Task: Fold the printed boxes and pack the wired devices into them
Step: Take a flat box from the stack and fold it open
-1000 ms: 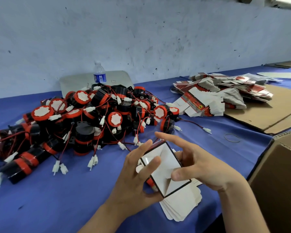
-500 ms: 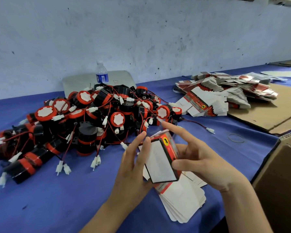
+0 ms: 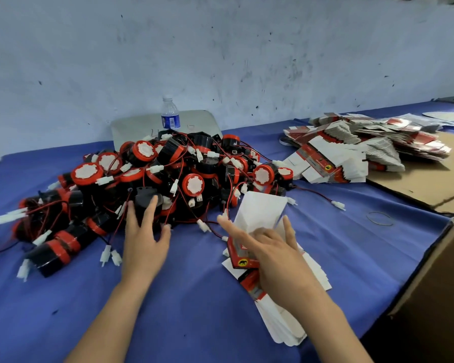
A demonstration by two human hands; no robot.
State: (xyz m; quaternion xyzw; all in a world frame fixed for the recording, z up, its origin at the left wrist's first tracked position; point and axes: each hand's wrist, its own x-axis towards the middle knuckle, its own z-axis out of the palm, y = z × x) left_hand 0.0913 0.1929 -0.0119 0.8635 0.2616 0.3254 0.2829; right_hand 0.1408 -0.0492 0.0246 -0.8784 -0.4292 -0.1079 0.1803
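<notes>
- While the heap of wired devices (image 3: 152, 184) lay unpacked left of the folded box (image 3: 257, 218), the left hand (image 3: 144, 242) reached its near edge, fingers spread on a black device (image 3: 146, 203), not closed.
- Half a second earlier, both hands gripped the box; now only the right hand (image 3: 275, 255) clamped it, over the flat blanks (image 3: 286, 318), so filling remained.

Red-and-black wired devices (image 3: 168, 176) heaped on blue cloth; folded red printed box (image 3: 243, 254) beside, flap raised.

A scuffed pale blue wall (image 3: 247, 48) rises behind the blue-clothed table (image 3: 194, 297).
</notes>
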